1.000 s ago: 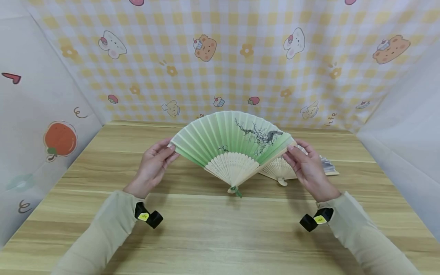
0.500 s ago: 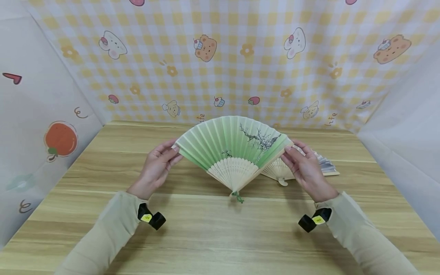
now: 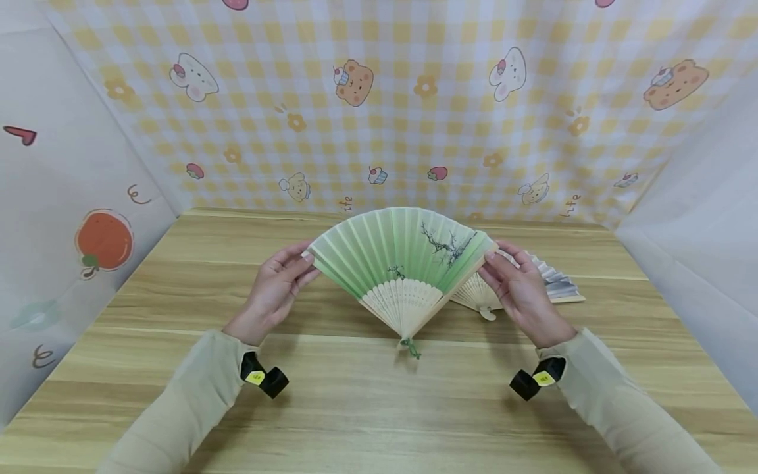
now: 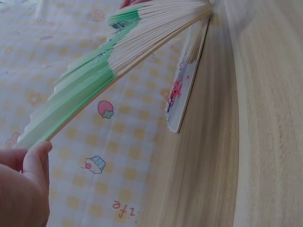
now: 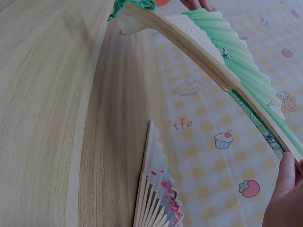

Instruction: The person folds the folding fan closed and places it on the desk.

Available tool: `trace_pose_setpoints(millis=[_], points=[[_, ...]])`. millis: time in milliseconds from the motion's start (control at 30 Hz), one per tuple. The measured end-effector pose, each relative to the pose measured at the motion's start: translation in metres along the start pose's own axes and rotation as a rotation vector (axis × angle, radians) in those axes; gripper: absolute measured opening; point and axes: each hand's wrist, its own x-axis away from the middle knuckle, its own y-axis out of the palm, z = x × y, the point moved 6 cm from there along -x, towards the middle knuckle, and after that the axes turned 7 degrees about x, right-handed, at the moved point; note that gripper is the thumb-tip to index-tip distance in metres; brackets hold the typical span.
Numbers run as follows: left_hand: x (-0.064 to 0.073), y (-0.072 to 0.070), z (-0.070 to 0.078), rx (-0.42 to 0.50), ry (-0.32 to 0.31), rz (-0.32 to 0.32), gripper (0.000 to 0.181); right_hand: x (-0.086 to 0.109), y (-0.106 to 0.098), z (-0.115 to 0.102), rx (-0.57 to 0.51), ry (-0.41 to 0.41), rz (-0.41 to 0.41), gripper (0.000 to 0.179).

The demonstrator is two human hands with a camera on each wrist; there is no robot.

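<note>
A green folding fan point(image 3: 379, 247) with pale ribs and a dark branch print is spread wide above the table. Its left outer end is pinched between thumb and fingers of my left hand point(image 3: 274, 288). On the other side my right hand point(image 3: 521, 289) grips the right outer rib the same way. A green cord point(image 3: 410, 347) hangs from the pivot at the bottom. Behind my right hand, and partly covered by it and the green fan, lies a second spread fan point(image 3: 559, 282), whitish with grey; the left wrist view shows pink-red blossoms on this second fan point(image 4: 176, 90).
The wooden table point(image 3: 379, 415) runs back to a yellow checked cloth point(image 3: 391, 118) printed with cartoon animals. White cloth walls point(image 3: 65, 164) stand at both sides. A small black camera point(image 3: 274, 382) is strapped to each wrist.
Both hands have drawn slightly closer together and the green fan is spread a little less widely. It has also come down and toward me a bit. The second fan has stayed put.
</note>
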Motion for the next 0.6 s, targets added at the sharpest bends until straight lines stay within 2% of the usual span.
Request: trace_pose_setpoints(millis=[333, 600], points=[[-0.0005, 0.0056, -0.0060, -0.019, 0.004, -0.031, 0.024, -0.0004, 0.0045, 0.0038, 0.005, 0.022, 0.007, 0.024], [-0.0016, 0.0090, -0.0094, -0.045, -0.007, -0.030, 0.022, -0.0005, 0.0072, 0.0069, 0.007, 0.050, 0.016, 0.026]])
